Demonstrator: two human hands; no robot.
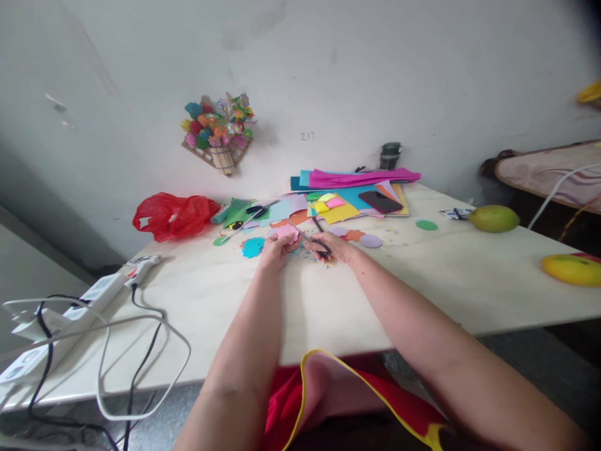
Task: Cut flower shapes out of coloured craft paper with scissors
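My left hand [277,250] pinches a pink paper piece with a scalloped edge [287,233]. In my right hand [339,246] is a pair of scissors [321,248] with dark handles, its blades pointing left toward the pink paper. Whether the blades touch the paper is too small to tell. A blue scalloped paper flower [253,247] lies just left of my left hand. Right of my right hand are an orange paper flower [355,235] and a lilac paper circle [370,240]. Small coloured paper scraps are scattered under both hands.
Coloured paper sheets [347,210] lie at the back with a phone [380,202] on them. Another pair of scissors [257,211] and a red plastic bag [173,216] are left. Power strips [70,326] with loose cables occupy the left edge; a green mango [494,218] sits right.
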